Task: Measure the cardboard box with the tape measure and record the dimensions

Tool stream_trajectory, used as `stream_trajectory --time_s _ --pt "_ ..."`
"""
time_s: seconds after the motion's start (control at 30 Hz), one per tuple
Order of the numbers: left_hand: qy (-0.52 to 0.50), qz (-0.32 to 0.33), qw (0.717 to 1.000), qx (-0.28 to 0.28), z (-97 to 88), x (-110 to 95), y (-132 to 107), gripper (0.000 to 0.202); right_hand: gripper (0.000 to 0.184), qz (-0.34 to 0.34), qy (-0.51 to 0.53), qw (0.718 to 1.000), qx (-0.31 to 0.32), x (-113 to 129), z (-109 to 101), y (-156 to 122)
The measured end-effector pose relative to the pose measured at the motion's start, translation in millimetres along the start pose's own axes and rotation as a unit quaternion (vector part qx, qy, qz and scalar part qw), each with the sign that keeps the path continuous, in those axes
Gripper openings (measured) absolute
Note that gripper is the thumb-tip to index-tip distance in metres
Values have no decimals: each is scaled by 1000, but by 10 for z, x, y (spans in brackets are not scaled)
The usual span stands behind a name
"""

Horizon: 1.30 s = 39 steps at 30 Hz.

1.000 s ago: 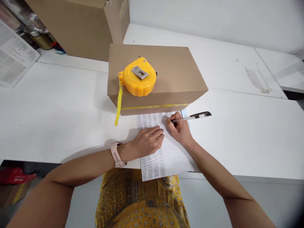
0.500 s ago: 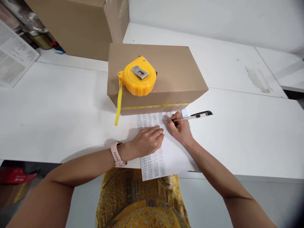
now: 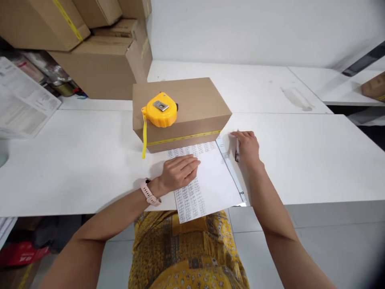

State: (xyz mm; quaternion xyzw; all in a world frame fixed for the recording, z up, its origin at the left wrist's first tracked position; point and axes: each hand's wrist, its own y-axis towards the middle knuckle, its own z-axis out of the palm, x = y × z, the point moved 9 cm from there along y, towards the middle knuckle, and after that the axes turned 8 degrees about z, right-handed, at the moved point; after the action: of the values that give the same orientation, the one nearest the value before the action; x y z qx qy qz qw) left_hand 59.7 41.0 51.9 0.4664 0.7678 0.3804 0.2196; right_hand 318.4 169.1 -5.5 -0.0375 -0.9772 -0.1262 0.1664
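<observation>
My left hand (image 3: 180, 172) lies on a white sheet of paper (image 3: 218, 172), its fingers stretched out together. Rows of small dark handwriting run along the paper's top and left side. My right hand (image 3: 249, 147) is to the right of the sheet, low over the table, with curled fingers around a pen (image 3: 237, 151). The pen points roughly along the table's depth; my fingers hide its middle. Behind the paper stands a closed cardboard box (image 3: 192, 102) with a yellow strip along its front. On top of it rests a yellow tape measure (image 3: 162, 110) with a hanging strap.
Under the sheet's right edge a light-blue printed strip (image 3: 230, 164) shows. Larger cardboard boxes (image 3: 105, 66) are stacked at the back left, beside a printed sheet (image 3: 24, 100). The white table (image 3: 300, 160) has a front edge close to my body.
My right hand has moved right, off the paper, taking the pen from its writing pose down to the table. My left hand stays on the paper. The view has shifted.
</observation>
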Motion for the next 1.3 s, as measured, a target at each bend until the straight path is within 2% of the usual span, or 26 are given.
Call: stream_trajectory --time_s 0.07,0.13,0.23,0.3,0.37,0.43,0.53,0.63,0.7,0.77,0.8,0.83,0.87,0.93,1.0,1.03,1.13,1.2,1.3 --pt "44 18 998 -45 -266 -7 42 31 54 6 -41 999 28 21 74 -13" --pt "106 -4 991 -84 -559 50 80 41 62 14 -66 997 39 45 96 -28" --pt "186 -128 964 -142 -990 303 148 44 69 29 -71 996 35 49 80 -41" --pt "196 -213 948 -131 -1119 538 231 52 65 39 -62 997 22 35 58 -44" --pt "161 -273 945 -83 -1090 795 334 67 59 46 -48 998 11 21 52 -45" --pt "105 -329 938 -29 -971 1051 386 79 53 52 -31 998 4 5 60 -42" --pt "58 -386 920 19 -790 1308 396 81 47 66 11 998 -13 -38 47 -35" --pt "73 -391 917 6 -760 1330 453 71 45 72 92 988 -104 -31 -180 -78" --pt "66 -392 917 -19 -796 1238 506 65 43 61 163 967 -186 57 -451 -178" --pt "1 -389 920 -37 -807 1084 579 60 38 37 255 941 -218 240 -713 -290" --pt "-63 -385 920 -43 -785 993 626 58 33 18 314 928 -202 372 -818 -325" --pt "-145 -380 912 -46 -745 896 676 56 30 -2 383 910 -159 527 -893 -339" --pt "-231 -376 896 -45 -694 797 726 54 30 -12 454 886 -92 694 -931 -337" --pt "-360 -373 854 -39 -621 629 806 51 37 -38 545 833 88 1103 -940 -348" --pt "-399 -379 834 -35 -621 553 838 49 46 -48 582 783 215 1411 -972 -389" --pt "-398 -384 832 -34 -640 549 833 48 49 -45 591 763 257 1512 -982 -405" --pt "-403 -404 821 -22 -677 584 757 47 50 -25 608 721 331 1696 -934 -432" --pt "-416 -413 810 -17 -694 617 700 49 47 -16 617 702 355 1808 -855 -438" --pt "-436 -432 788 -30 -743 707 632 52 37 -10 628 702 337 1947 -792 -328"
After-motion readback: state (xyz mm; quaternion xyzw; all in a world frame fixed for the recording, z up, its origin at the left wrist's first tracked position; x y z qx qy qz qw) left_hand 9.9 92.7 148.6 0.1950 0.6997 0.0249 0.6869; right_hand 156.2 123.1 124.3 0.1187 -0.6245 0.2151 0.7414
